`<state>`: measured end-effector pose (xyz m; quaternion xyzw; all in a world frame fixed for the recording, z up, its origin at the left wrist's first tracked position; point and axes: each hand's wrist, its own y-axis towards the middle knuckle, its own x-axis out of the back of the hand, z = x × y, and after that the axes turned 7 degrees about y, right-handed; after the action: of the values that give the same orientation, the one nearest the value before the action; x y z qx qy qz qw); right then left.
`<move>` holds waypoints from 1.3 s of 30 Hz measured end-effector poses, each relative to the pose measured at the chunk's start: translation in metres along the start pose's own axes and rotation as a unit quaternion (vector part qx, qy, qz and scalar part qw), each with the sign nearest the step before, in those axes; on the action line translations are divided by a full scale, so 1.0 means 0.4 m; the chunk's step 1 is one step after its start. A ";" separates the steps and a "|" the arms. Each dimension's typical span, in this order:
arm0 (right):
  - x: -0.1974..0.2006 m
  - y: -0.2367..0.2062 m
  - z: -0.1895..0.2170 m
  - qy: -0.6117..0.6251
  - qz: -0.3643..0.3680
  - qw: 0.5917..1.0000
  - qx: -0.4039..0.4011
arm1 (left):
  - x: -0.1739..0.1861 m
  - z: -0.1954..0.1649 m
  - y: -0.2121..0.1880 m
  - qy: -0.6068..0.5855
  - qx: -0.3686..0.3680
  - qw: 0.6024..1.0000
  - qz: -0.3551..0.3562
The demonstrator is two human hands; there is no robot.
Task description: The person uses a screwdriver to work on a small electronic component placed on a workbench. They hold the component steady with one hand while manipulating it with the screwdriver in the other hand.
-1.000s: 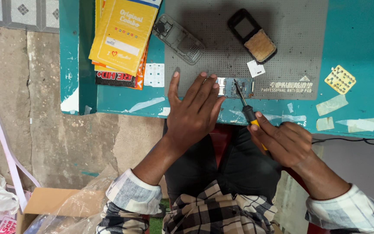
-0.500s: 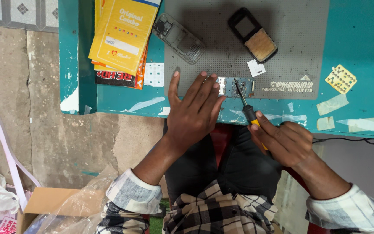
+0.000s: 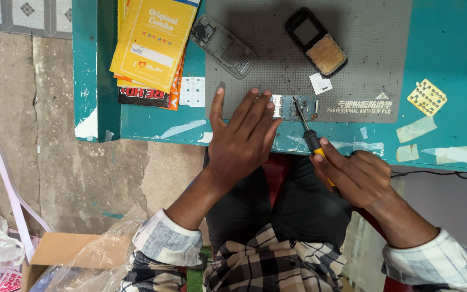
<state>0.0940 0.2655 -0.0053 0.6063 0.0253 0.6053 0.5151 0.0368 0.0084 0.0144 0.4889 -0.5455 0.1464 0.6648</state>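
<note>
Small green circuit board with silver metal slots lies flat at the near edge of the grey perforated anti-slip mat, which sits on the teal work table. Board is rectangular, partly covered at its left end by the left hand; silver card holders visible beside the fingertips, darker components toward the right end. Left hand lies palm down, fingers extended and close together, thumb spread apart to the left, fingertips pressing the board's left end. Right hand is curled around the yellow-and-black handled screwdriver, fingers closed on the handle, forefinger laid along it; metal tip rests on the board's right half, shaft tilted up toward the hand. Further back on the mat: a clear-grey phone housing and a black phone frame with a tan pad, well apart from the board. Stack of yellow cardboard packets at left on the table. Compared with one second ago: both hands, screwdriver and board hold the same positions; no visible shift.
</note>
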 end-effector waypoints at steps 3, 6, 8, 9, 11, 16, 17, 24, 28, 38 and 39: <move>0.002 0.000 0.001 0.000 0.002 1.000 -0.001 | 0.001 0.000 0.002 0.000 0.000 1.000 -0.001; 0.003 0.000 0.002 0.002 0.003 1.000 -0.002 | 0.003 -0.001 0.002 -0.003 0.001 1.000 -0.002; 0.003 0.000 0.002 0.003 0.004 1.000 -0.003 | 0.003 -0.002 0.002 -0.005 0.002 1.000 -0.002; 0.003 0.000 0.003 0.002 0.005 1.000 -0.005 | 0.004 -0.002 0.002 -0.005 0.002 1.000 -0.001; 0.003 -0.002 0.004 0.001 0.005 1.000 -0.006 | 0.005 -0.003 0.001 -0.005 0.001 1.000 0.000; 0.001 -0.005 0.000 0.000 0.003 1.000 -0.002 | 0.004 -0.001 0.001 -0.004 0.001 1.000 0.001; 0.000 -0.007 0.000 -0.001 0.002 1.000 -0.001 | 0.003 -0.001 0.001 -0.003 0.001 1.000 0.000; -0.005 -0.012 -0.001 -0.002 0.003 1.000 -0.005 | -0.001 0.000 0.000 -0.003 -0.002 1.000 -0.003; -0.002 -0.009 -0.004 -0.001 0.001 1.000 0.003 | 0.000 0.000 0.001 -0.001 -0.001 1.000 -0.002; 0.002 -0.005 0.002 -0.006 0.006 1.000 -0.003 | 0.004 -0.002 0.000 -0.003 -0.001 1.000 -0.001; 0.003 -0.004 0.002 -0.007 0.007 1.000 -0.003 | 0.003 -0.002 0.000 -0.003 -0.001 1.000 -0.001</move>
<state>0.0958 0.2665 -0.0054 0.6091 0.0157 0.6050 0.5126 0.0376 0.0087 0.0156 0.4893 -0.5472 0.1437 0.6637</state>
